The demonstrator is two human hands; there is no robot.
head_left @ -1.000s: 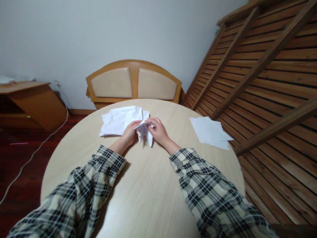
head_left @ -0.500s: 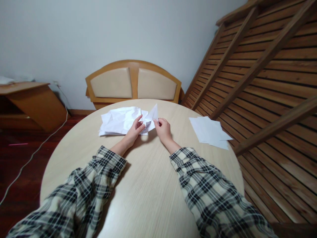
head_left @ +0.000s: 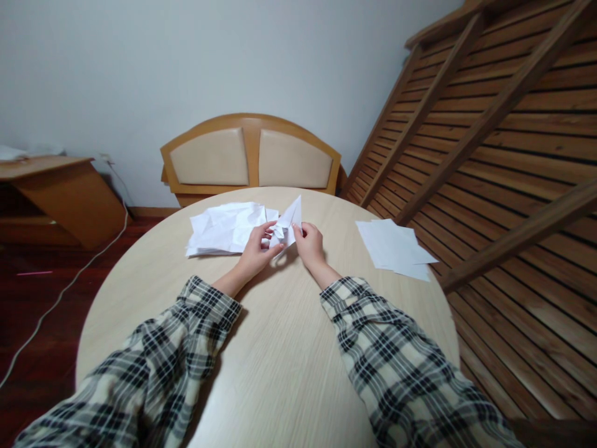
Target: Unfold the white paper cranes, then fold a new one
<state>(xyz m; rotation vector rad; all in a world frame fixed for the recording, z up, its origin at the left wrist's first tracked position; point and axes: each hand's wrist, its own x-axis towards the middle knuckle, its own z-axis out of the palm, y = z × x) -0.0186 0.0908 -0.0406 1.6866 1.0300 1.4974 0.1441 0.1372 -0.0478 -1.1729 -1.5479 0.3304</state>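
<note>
Above the far half of the round table, a folded piece of white paper (head_left: 293, 213) with a pointed tip is held up between both hands. My right hand (head_left: 310, 246) pinches its right edge between thumb and fingers. On the other side, my left hand (head_left: 258, 250) has its thumb at the lower edge and curled fingers at the small folds on the left. Some of those folds are hidden by the fingers. Just left of the hands lies a pile of creased white paper (head_left: 219, 227), partly behind my left hand.
Flat white sheets (head_left: 392, 246) overlap near the right edge of the round table (head_left: 280, 348). Behind the table stands a wooden headboard with padded panels (head_left: 252, 149). A slatted wooden frame (head_left: 494, 186) leans at the right. A desk (head_left: 65, 193) and a white cable (head_left: 69, 283) are at the left.
The folded paper has shifted slightly right and turned a little, showing more of its small folds. My left hand has moved right, its thumb now at the paper's lower edge.
</note>
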